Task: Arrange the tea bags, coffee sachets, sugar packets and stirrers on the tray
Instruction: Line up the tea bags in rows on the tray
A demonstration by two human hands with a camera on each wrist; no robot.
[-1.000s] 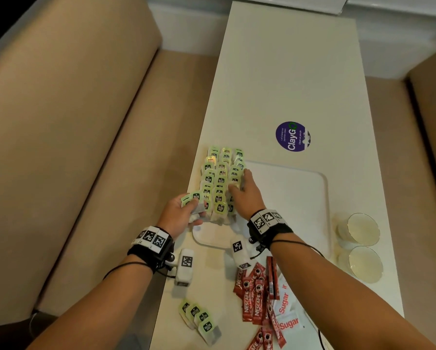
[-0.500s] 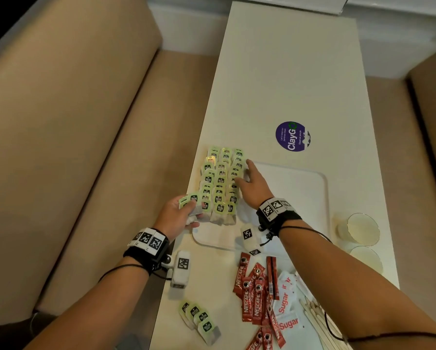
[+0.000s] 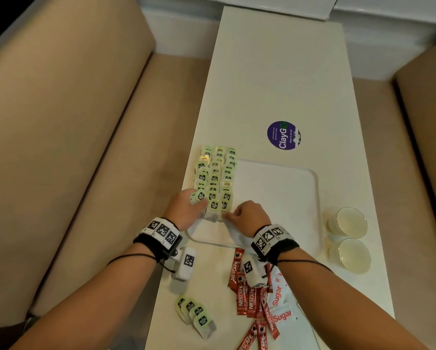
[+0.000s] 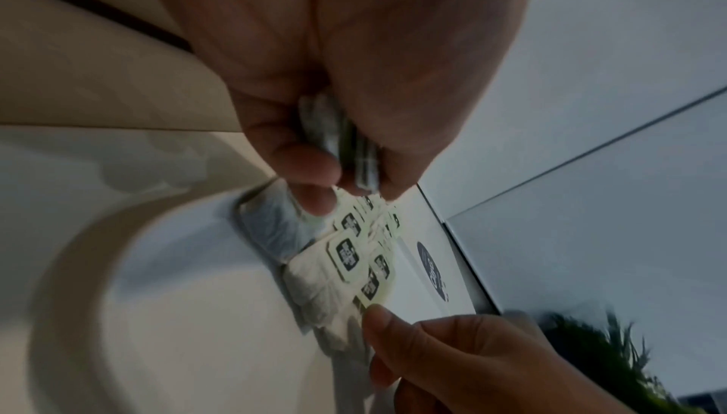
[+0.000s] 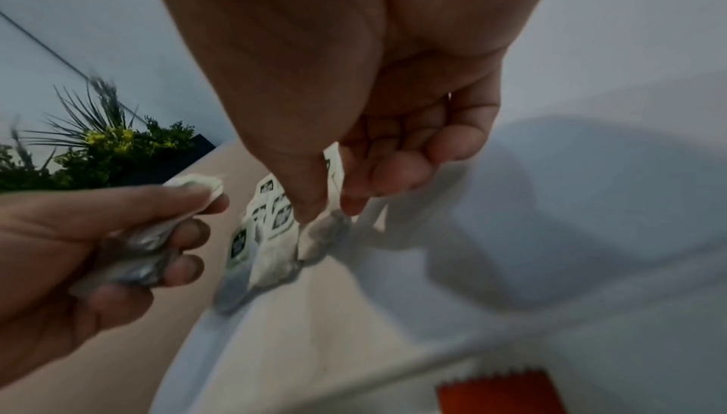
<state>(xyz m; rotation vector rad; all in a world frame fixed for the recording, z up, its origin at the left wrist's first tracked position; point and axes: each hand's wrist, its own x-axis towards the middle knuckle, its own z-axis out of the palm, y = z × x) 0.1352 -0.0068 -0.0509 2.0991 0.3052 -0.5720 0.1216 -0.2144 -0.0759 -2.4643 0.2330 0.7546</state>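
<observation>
Left hand [image 3: 184, 210]: it grips a small stack of tea bags [image 4: 346, 147], thumb on one side and fingers on the other, held by the near left corner of the tray [image 3: 287, 198].
Right hand [image 3: 247, 215]: thumb and finger pinch the bottom of the nearest tea bag [image 5: 322, 237] in the right row (the other fingers curl loosely and hold nothing).
Rows on the tray [image 3: 215, 178]: three neat lines of tea bags sit along the tray's left side, each bag lying partly on the next.
Doing it well: I think the pinched bag should be tugged gently, so its green tag lines up with the ones beside it. Pull too hard and the whole row could slide.
Next bag: feed one at a time from the left hand's stack, laid flat.
Tea bags: soft, crinkly white paper pouches with square green tags.
Still waiting: four more tea bags [image 3: 194, 311], red coffee sachets [image 3: 247, 299] and white sugar packets [image 3: 282, 317] lie on the table [image 3: 275, 72] by the person's arms. No stirrers show.
Tray: white, smooth, with round corners and a low rim.
Cups [image 3: 350, 223]: two round, pale ones stand right of the tray.
</observation>
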